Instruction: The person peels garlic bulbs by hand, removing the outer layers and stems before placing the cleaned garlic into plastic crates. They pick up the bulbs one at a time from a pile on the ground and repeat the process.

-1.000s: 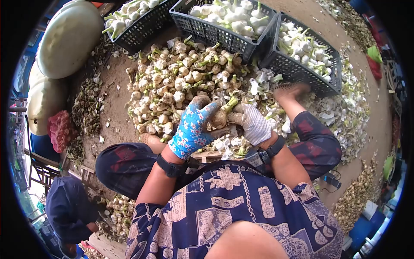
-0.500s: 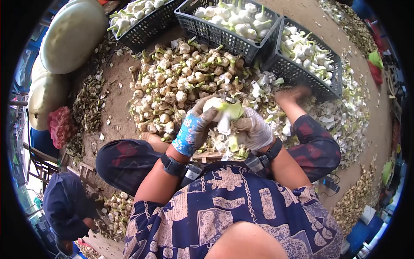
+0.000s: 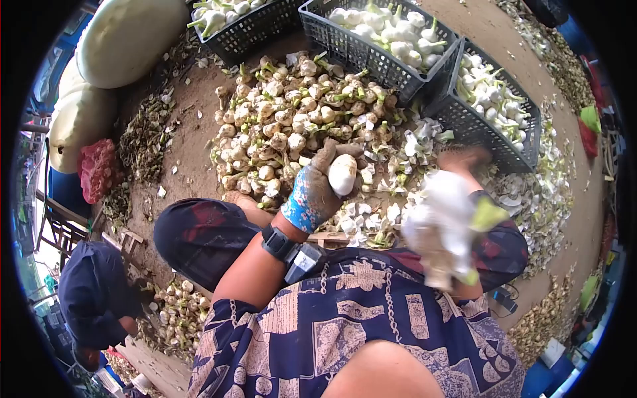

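The left hand [image 3: 316,191] has its grip closed around a white garlic bulb [image 3: 343,175] — cupped, apparently to steady it, at the near edge of the unpeeled pile [image 3: 279,119], which sits within easy reach. The right hand [image 3: 428,229] is a blur by the right leg [image 3: 507,249]; I can't tell how its grip stands. Crates [image 3: 371,60] wall the far and right edges — the roomier side looks left, along brown ground [image 3: 190,149].
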Motion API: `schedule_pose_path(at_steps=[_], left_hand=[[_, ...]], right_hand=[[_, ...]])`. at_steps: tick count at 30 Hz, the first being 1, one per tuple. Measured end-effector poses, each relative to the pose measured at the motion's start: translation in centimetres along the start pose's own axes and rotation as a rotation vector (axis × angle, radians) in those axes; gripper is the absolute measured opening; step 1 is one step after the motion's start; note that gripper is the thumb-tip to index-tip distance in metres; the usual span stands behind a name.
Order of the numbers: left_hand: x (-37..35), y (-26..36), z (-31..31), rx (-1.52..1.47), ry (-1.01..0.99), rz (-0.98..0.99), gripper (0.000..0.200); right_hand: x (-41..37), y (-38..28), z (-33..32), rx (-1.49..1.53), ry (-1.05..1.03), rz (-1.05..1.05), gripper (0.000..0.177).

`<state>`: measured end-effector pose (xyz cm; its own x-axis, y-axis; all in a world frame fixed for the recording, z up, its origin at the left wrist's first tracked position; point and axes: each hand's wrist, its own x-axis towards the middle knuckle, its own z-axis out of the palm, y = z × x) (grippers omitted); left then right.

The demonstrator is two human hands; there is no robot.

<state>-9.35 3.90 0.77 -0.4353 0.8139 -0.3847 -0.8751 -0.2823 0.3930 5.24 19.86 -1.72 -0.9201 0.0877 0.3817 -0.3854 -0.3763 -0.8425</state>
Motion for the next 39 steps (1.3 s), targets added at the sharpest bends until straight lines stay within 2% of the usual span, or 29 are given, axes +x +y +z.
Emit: schedule_pose_path(at_steps=[3,5,6,7,9,10,11,14,19,23,25,26,27,28,29,30,31,33,35,37,38,39], left_hand=[[1.2,0.1,-0.8,0.185,0.059,0.082,0.056],[0.8,-0.3,-1.1,0.445,0.014,0.106,0.059],[0.1,-0.2,-0.1,0.787,0.072,0.213,0.06],[-0.3,-0.2,0.2,0.833,0.091,0.151,0.054],[1.1,-1.3,-2.1,1.539,-0.061,0.712,0.042],[1.0,-2.0,-2.8,1.528,-0.04,0.684,0.031],[-0.1,-1.5,-0.2,1.474,0.09,0.541,0.027],[-0.1,-1.5,-0.8,1.659,0.159,0.686,0.028],[0.1,-1.7,-1.7,1.717,0.186,0.677,0.029],[0.5,-1.0,-1.9,1.773,0.231,0.608,0.029],[0.4,-0.6,-1.9,1.699,0.169,0.707,0.029],[0.2,0.0,-1.5,1.665,0.104,0.63,0.033],[0.5,0.5,-1.4,1.42,-0.033,0.567,0.045],[0.2,0.3,-1.0,1.133,-0.067,0.48,0.048],[-0.2,0.4,0.4,0.848,-0.096,0.393,0.05],[-0.1,0.7,1.1,0.464,-0.215,0.354,0.061],[-0.1,1.7,1.3,0.279,-0.23,0.345,0.069],[-0.1,3.6,1.5,-0.042,-0.118,0.293,0.07],[0.7,4.2,0.6,-0.246,-0.106,0.277,0.067],[1.5,3.7,0.1,-0.294,-0.132,0.241,0.065],[1.4,3.4,0.6,-0.28,-0.146,0.197,0.063],[1.4,2.9,0.9,-0.271,-0.055,0.173,0.064]], right_hand=[[2.7,-4.3,-1.6,-1.034,-0.199,0.6,0.043],[3.5,-6.1,-2.2,-1.717,-0.289,1.016,0.046],[3.5,-5.1,-1.4,-1.74,-0.223,0.853,0.049],[3.4,-5.0,-0.1,-1.63,-0.155,0.652,0.041],[4.5,-4.1,2.2,-1.225,0.01,0.493,0.028],[4.9,-3.3,3.2,-1.258,-0.019,0.533,0.025],[5.3,-2.4,3.8,-1.294,-0.046,0.568,0.024],[5.5,-0.2,4.0,-1.345,-0.098,0.55,0.016],[4.9,2.0,3.3,-1.359,-0.118,0.59,0.015],[4.6,3.2,3.7,-1.445,-0.022,0.51,0.015],[5.2,3.5,3.0,-1.424,-0.015,0.544,0.015],[5.7,3.7,2.3,-1.41,-0.005,0.579,0.016],[6.0,3.8,1.7,-1.395,0.006,0.613,0.019],[6.2,3.9,1.1,-1.448,-0.066,0.702,0.024],[6.2,3.7,0.7,-1.441,-0.197,0.783,0.024],[5.9,2.9,1.0,-1.354,-0.3,0.828,0.024],[5.2,1.6,1.6,-1.262,-0.409,0.87,0.023],[4.2,-3.5,2.6,-0.673,-0.516,0.674,0.017],[3.9,-6.7,1.1,-0.159,-0.685,0.639,0.009],[3.2,-7.1,1.0,-0.468,-0.408,0.578,0.018],[3.0,-5.0,-1.0,-1.118,-0.667,0.164,0.028],[4.3,-3.5,-0.2,-1.602,-0.39,0.957,0.038]])
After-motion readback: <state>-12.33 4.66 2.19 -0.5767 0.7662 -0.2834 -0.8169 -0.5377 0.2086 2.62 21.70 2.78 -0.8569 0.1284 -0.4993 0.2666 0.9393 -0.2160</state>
